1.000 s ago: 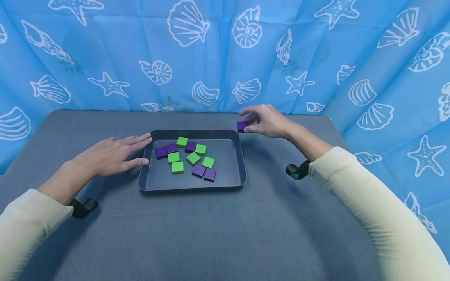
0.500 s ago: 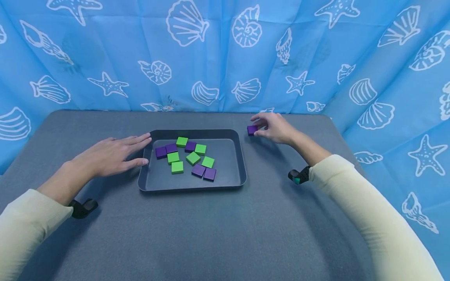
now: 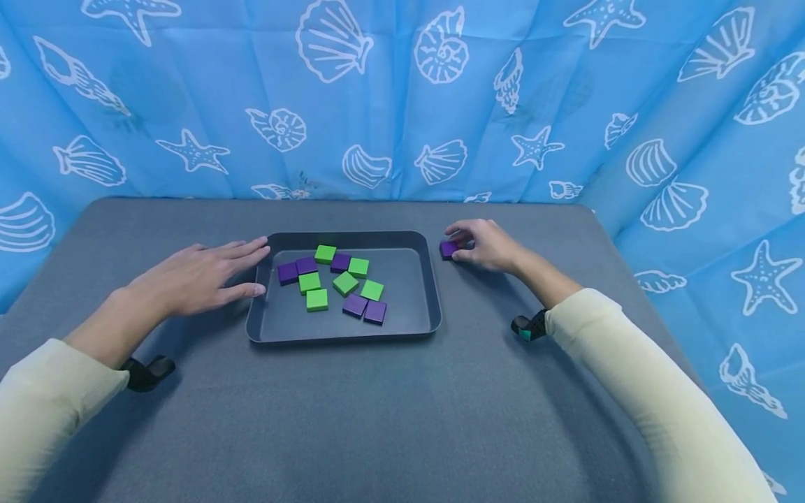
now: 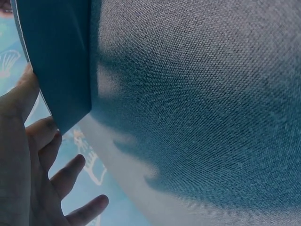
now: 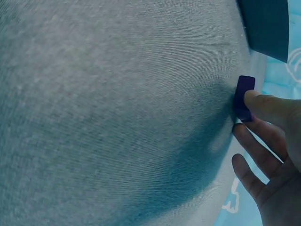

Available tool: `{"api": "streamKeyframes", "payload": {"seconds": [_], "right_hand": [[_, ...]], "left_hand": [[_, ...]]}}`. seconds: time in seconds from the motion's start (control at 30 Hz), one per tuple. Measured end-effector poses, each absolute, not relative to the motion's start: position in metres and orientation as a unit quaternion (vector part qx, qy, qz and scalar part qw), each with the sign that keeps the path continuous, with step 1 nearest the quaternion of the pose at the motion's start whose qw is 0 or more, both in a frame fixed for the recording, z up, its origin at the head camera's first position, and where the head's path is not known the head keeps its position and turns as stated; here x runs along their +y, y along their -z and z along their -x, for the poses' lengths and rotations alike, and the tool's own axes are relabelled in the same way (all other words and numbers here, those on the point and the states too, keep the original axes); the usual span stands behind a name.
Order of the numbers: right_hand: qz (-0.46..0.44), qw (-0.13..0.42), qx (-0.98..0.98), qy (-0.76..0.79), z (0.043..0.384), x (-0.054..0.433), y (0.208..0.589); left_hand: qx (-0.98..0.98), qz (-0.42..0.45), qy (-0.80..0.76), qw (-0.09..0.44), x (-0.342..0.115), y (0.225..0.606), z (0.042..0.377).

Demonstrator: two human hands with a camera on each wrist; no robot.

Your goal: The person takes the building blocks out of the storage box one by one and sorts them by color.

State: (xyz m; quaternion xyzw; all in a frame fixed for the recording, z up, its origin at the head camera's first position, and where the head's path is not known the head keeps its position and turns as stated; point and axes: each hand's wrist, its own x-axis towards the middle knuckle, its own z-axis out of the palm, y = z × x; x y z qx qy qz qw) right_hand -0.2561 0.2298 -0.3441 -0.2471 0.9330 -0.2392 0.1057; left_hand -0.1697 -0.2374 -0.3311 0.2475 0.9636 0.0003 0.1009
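Note:
In the head view, my right hand (image 3: 489, 246) pinches a small flat purple block (image 3: 448, 250) between thumb and fingers, low over the table just right of the tray. From the right wrist, the thumb lies against that purple block (image 5: 243, 98), which is very close to the cloth; whether it touches is hard to tell. My left hand (image 3: 201, 276) rests its outstretched fingertips and thumb on the left rim of a dark baking tray (image 3: 409, 300). Up close, those fingers lie along the outside of the tray wall (image 4: 61, 61).
Inside the tray sit several green blocks (image 3: 345, 283) and several purple blocks (image 3: 375, 312), grouped toward its left and middle. Grey cloth covers the table (image 3: 377, 419). A blue curtain (image 3: 402, 98) with white seashell prints hangs behind and at the right.
My right hand has carried the purple block slightly rightward and then down, from above the tray's back right corner toward the table beside it. The left hand and the tray stay put.

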Motion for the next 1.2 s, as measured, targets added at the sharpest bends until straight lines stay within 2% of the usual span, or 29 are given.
{"api": "streamKeyframes", "payload": {"seconds": [0.33, 0.6, 0.9, 1.2], "right_hand": [[0.236, 0.118, 0.932, 0.248, 0.257, 0.231, 0.344], [0.265, 0.100, 0.911, 0.300, 0.256, 0.222, 0.316], [0.302, 0.136, 0.893, 0.303, 0.235, 0.185, 0.301], [0.360, 0.201, 0.866, 0.282, 0.215, 0.148, 0.305]], "left_hand": [[0.964, -0.246, -0.013, 0.098, -0.238, 0.330, 0.167], [0.964, -0.245, -0.015, 0.099, -0.238, 0.331, 0.167], [0.965, -0.241, -0.017, 0.100, -0.238, 0.332, 0.167], [0.963, -0.248, -0.016, 0.101, -0.238, 0.332, 0.167]]}}
